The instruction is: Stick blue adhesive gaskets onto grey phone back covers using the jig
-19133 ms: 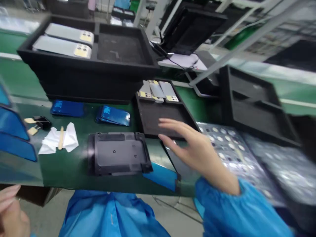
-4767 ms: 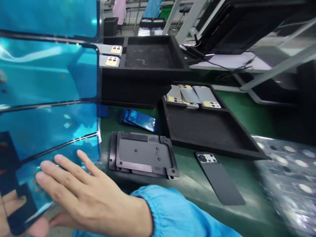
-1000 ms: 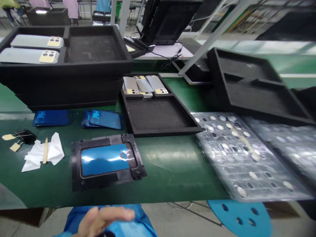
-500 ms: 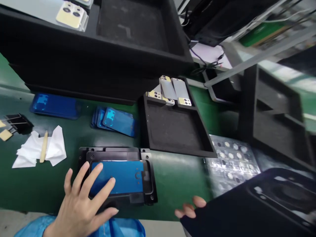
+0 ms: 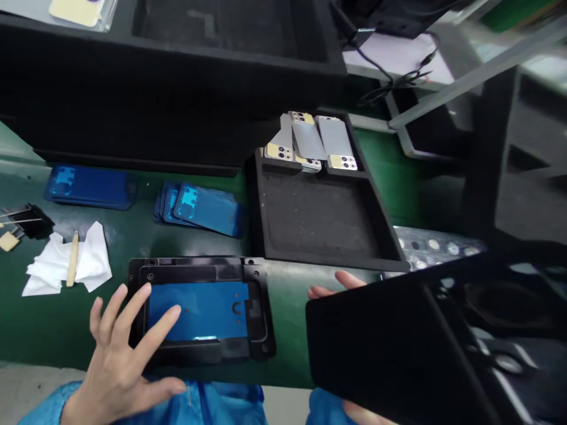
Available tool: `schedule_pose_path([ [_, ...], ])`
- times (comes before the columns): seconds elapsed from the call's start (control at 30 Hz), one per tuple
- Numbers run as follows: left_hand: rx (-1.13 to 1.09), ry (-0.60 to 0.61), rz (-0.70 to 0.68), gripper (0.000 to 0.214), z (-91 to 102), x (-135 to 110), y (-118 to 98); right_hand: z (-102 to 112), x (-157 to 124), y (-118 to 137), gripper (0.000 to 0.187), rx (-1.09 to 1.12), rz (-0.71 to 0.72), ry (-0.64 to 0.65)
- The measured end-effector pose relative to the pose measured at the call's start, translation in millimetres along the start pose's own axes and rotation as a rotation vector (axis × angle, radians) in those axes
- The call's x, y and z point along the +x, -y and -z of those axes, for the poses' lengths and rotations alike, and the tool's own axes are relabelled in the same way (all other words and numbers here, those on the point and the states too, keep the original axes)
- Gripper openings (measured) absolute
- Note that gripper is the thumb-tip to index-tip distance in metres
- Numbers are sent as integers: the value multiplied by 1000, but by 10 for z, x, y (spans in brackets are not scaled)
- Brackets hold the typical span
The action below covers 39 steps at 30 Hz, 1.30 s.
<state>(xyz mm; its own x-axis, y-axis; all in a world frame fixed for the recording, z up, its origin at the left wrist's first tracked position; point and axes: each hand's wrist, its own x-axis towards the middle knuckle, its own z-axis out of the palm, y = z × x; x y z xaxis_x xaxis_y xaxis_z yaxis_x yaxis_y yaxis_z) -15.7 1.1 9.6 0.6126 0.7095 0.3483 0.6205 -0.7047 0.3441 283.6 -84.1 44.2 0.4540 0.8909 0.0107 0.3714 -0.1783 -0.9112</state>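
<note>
My left hand (image 5: 126,351), its fingers spread, is over the left end of a black fixture (image 5: 259,307) on the table. In the fixture's recess lies a blue flat sheet (image 5: 204,310) with a dark U-shaped mark. A fingertip overlaps the sheet; whether it touches I cannot tell. My right hand (image 5: 345,283) holds a large black panel (image 5: 381,336) with rounded corners, raised close to the camera. Its right end has a round recess and shiny fittings. Fingertips show above the panel's edge and part of the palm below; the rest is hidden.
Blue phone-shaped sheets lie in a dark blue stack (image 5: 91,188) and a fanned stack (image 5: 208,209). A wooden stick (image 5: 72,260) rests on white cloth (image 5: 46,268). A black tray (image 5: 321,218) holds silver phone-back panels (image 5: 336,141). Black trays (image 5: 186,44) stand behind, with a binder clip (image 5: 31,221) at left.
My left hand has shifted left on the fixture, uncovering more of the blue sheet. My right hand has brought the black panel up and left, nearer the fixture. The camera view has shifted slightly.
</note>
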Motion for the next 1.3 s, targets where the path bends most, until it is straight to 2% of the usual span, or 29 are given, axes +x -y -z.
schedule_pose_path([
  [0.07,-50,-50,39,72,6,-32,-10,-68,71,59,78,14,63,-29],
  [0.13,-158,-121,150,62,-8,-58,-18,-129,145,96,74,75,202,8],
  [0.2,-368,-255,390,42,-44,-41,-21,-173,224,124,75,79,344,85],
  [0.3,-814,-504,859,16,-109,89,-9,-225,344,165,78,-39,444,270],
  [0.33,-943,-542,974,17,-124,147,-3,-243,380,178,78,-79,458,338],
  [0.4,-1092,-521,1095,28,-135,247,6,-282,437,202,77,-139,471,457],
  [0.53,-1091,-431,1036,38,-104,311,-7,-342,465,211,77,-247,465,555],
  [0.73,-1036,-316,934,51,-71,279,-19,-375,392,146,72,-301,454,556],
  [0.87,-1020,-261,928,56,-86,283,-3,-401,376,119,70,-311,434,570],
  [1.3,-1040,-269,949,53,-111,292,-14,-409,421,136,74,-279,398,588],
])
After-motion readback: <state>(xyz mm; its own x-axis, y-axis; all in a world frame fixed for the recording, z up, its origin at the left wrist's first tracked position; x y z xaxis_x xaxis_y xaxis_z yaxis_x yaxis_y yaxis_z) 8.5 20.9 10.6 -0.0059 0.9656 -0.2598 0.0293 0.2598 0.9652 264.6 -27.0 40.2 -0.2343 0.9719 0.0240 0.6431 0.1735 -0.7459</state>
